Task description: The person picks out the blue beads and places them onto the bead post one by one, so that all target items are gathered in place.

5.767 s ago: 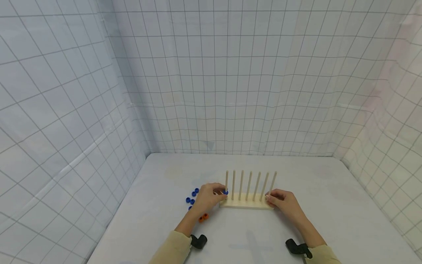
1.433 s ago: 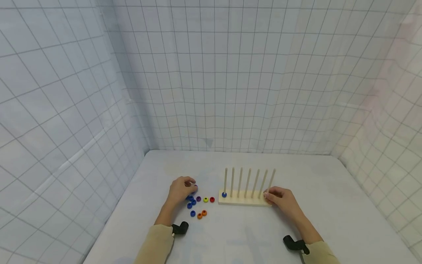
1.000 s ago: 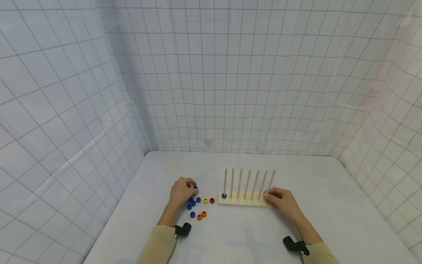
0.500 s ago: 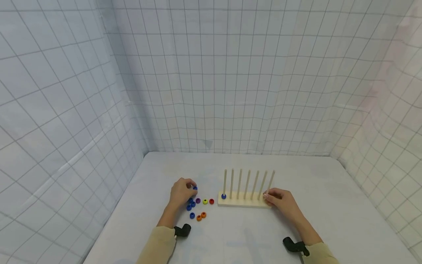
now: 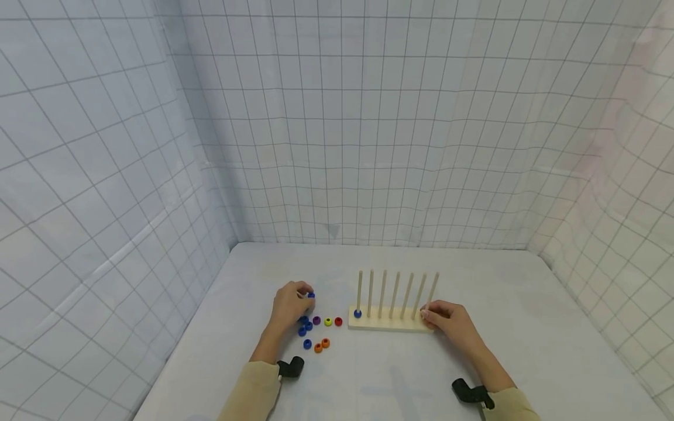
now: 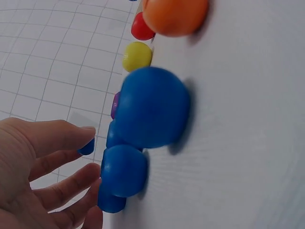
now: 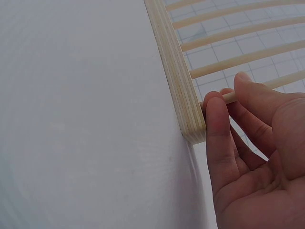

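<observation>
My left hand [image 5: 288, 305] pinches a blue bead [image 5: 311, 296] between thumb and fingertips, just above the loose beads; in the left wrist view most of that bead [image 6: 86, 147] hides behind the thumb. Toward the right stands a pale wooden peg rack [image 5: 389, 325] with a row of several upright pegs. One blue bead [image 5: 357, 314] sits at the foot of its leftmost peg. At the rack's other end my right hand [image 5: 454, 323] holds the rightmost peg [image 7: 229, 98] low down, fingers against the end of the wooden base [image 7: 178, 81].
Near the left hand lie several blue beads [image 5: 308, 344], a purple bead [image 5: 316, 321], a yellow bead [image 5: 328, 321] and a red bead [image 5: 339, 321]. Two orange beads [image 5: 318, 348] lie closer to me. White gridded sheets [image 5: 337, 146] enclose the white table [image 5: 400, 380].
From the leftmost peg, where a blue bead now sits, my left hand has gone left to the loose beads. It now holds another blue bead, slightly raised. The right hand keeps its place.
</observation>
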Available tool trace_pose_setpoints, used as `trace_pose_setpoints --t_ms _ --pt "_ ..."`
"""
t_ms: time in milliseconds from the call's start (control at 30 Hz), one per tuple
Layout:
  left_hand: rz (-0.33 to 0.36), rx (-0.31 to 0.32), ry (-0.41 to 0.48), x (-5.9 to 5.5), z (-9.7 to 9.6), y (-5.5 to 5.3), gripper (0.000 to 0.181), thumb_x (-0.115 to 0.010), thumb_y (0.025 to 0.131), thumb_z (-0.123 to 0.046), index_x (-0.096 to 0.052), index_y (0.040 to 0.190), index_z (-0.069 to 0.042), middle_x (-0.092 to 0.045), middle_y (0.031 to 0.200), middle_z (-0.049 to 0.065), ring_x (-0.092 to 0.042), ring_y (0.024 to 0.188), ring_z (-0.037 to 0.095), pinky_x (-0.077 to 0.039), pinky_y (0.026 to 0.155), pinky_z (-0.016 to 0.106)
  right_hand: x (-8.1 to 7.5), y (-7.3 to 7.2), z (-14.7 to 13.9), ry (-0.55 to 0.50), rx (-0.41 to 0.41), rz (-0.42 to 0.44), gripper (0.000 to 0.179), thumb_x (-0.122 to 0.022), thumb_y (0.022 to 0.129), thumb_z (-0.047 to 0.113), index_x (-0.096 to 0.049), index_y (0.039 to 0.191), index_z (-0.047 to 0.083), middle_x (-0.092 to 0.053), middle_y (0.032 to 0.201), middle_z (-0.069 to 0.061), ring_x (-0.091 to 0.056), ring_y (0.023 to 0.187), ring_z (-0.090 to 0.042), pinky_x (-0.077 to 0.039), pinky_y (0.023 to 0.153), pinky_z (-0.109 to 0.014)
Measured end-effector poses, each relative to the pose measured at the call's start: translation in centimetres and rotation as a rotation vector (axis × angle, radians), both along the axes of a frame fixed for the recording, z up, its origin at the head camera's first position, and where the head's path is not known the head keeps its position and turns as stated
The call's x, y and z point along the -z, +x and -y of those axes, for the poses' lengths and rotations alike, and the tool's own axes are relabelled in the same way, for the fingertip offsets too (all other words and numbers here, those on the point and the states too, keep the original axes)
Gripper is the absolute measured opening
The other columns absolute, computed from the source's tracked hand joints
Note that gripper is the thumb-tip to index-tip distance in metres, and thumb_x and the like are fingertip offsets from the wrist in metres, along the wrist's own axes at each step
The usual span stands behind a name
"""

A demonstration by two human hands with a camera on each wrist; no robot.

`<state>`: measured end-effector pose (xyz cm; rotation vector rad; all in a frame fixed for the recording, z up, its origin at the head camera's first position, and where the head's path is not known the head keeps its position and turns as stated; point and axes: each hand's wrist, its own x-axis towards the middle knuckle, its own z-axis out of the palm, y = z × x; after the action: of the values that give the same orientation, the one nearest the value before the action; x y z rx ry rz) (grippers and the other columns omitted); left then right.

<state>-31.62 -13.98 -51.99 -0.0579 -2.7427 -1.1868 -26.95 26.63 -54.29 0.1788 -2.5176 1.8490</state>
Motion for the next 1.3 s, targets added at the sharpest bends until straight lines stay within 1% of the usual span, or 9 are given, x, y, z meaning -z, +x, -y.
trace_pose_setpoints --t_ms 133,367,567,700,800,867,1033,1300 --pt "-0.007 -0.005 0.012 -0.7 -0.1 0.3 0.019 -0.078 0.085 -0.011 -0.074 0.104 -0.01 -0.064 0.103 0.007 -0.058 0.085 0.021 -0.051 0.068 0.034 0.0 0.0 0.0 0.001 0.0 0.0 0.027 -0.075 0.092 0.024 -0.073 0.103 0.0 -0.07 0.093 -0.015 -0.064 0.08 -0.016 -0.055 0.07 -0.025" --pt "-0.046 -0.022 0.006 -1.4 -0.2 0.3 0.021 -0.077 0.086 -0.01 -0.073 0.107 -0.011 -0.068 0.099 0.002 -0.059 0.084 0.019 -0.051 0.07 0.034 -0.1 0.2 0.1 0.002 0.001 -0.005 0.027 -0.075 0.092 0.024 -0.073 0.105 0.0 -0.07 0.093 -0.016 -0.064 0.081 -0.017 -0.055 0.07 -0.026" --pt "-0.071 -0.022 0.005 -2.1 -0.5 0.7 0.023 -0.076 0.087 -0.011 -0.074 0.11 -0.012 -0.07 0.099 0.002 -0.06 0.084 0.019 -0.052 0.071 0.035 0.1 0.1 0.0 -0.013 -0.008 0.001 0.028 -0.075 0.092 0.025 -0.073 0.105 0.0 -0.07 0.093 -0.016 -0.063 0.079 -0.016 -0.055 0.068 -0.026" --pt "-0.099 -0.014 0.01 -2.5 -0.6 0.9 0.024 -0.076 0.087 -0.011 -0.074 0.111 -0.013 -0.07 0.097 0.0 -0.06 0.083 0.018 -0.052 0.071 0.036 0.2 0.1 0.0 -0.024 -0.01 0.004 0.029 -0.076 0.092 0.025 -0.073 0.105 0.0 -0.07 0.093 -0.016 -0.063 0.079 -0.016 -0.055 0.068 -0.026" --pt "-0.118 -0.005 0.014 -2.8 -0.7 0.9 0.024 -0.076 0.087 -0.01 -0.074 0.111 -0.013 -0.07 0.096 0.0 -0.06 0.082 0.018 -0.052 0.07 0.035 0.2 0.1 0.0 -0.027 -0.008 0.004 0.028 -0.076 0.092 0.024 -0.073 0.105 -0.001 -0.069 0.092 -0.015 -0.062 0.078 -0.015 -0.055 0.068 -0.026" --pt "-0.116 -0.005 0.019 -2.9 -0.8 1.0 0.024 -0.076 0.088 -0.01 -0.074 0.111 -0.014 -0.07 0.095 -0.001 -0.06 0.082 0.017 -0.051 0.069 0.034 0.2 0.1 0.0 -0.026 -0.004 0.005 0.028 -0.076 0.092 0.024 -0.073 0.105 0.0 -0.069 0.092 -0.015 -0.062 0.078 -0.015 -0.055 0.067 -0.026" --pt "-0.128 -0.014 0.024 -3.1 -1.0 1.0 0.025 -0.077 0.088 -0.012 -0.074 0.113 -0.014 -0.069 0.095 -0.001 -0.059 0.082 0.017 -0.05 0.068 0.031 0.3 0.0 0.0 -0.01 0.003 0.003 0.028 -0.077 0.091 0.026 -0.073 0.103 0.001 -0.069 0.09 -0.014 -0.062 0.076 -0.015 -0.054 0.066 -0.025" --pt "-0.17 -0.025 0.066 -3.6 -1.3 1.3 0.024 -0.076 0.09 -0.013 -0.074 0.113 -0.014 -0.069 0.094 0.0 -0.059 0.084 0.019 -0.051 0.066 0.03 0.4 -0.2 -0.1 -0.008 0.006 0.006 0.029 -0.077 0.091 0.028 -0.073 0.101 0.002 -0.069 0.087 -0.013 -0.061 0.075 -0.016 -0.054 0.065 -0.026"
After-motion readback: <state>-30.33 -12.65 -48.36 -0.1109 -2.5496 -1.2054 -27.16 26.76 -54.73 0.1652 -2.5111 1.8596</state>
